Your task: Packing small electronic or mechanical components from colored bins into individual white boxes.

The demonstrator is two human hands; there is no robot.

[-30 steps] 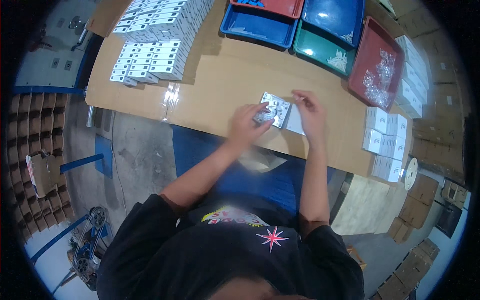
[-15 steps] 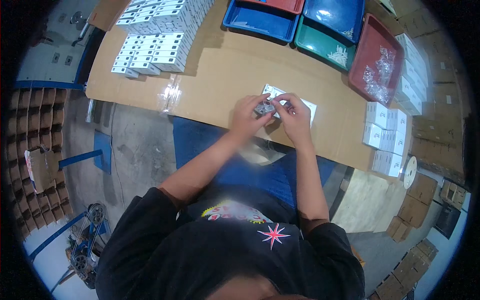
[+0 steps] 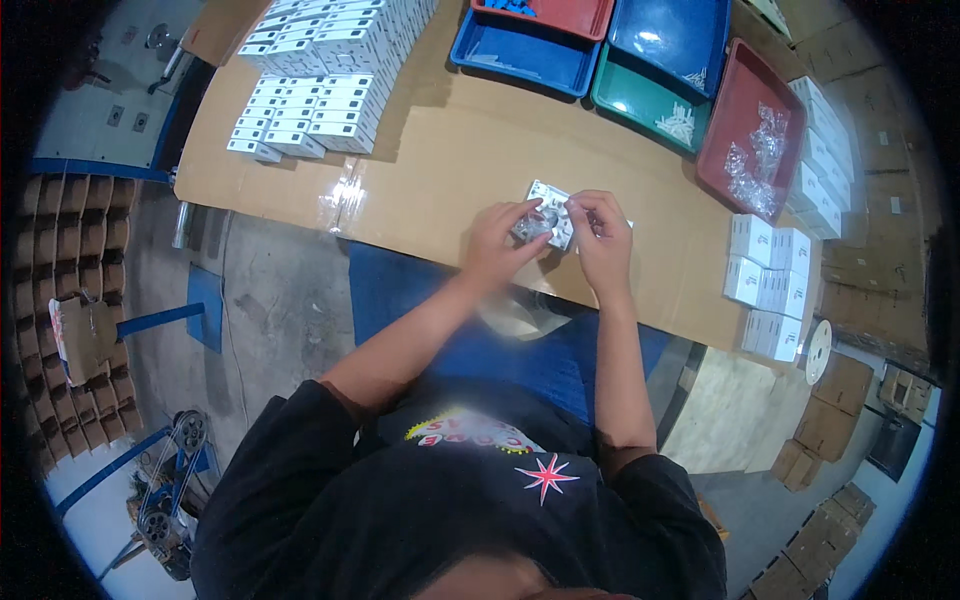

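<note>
Small clear crinkled plastic bag (image 3: 533, 224) pinched between both hands, left (image 3: 497, 243) and right (image 3: 603, 237), above white flat box (image 3: 549, 194).

Between the hands sits a small white and grey packet (image 3: 545, 212). The table (image 3: 440, 170) under them is plain cardboard brown. Beyond the hands stand two blue trays (image 3: 520, 50), a green tray (image 3: 640, 100) and a red tray (image 3: 745, 120). White boxes (image 3: 770, 270) lie right of the right hand (image 3: 603, 240), and more white boxes (image 3: 320, 70) far beyond the left hand (image 3: 497, 245).
</note>
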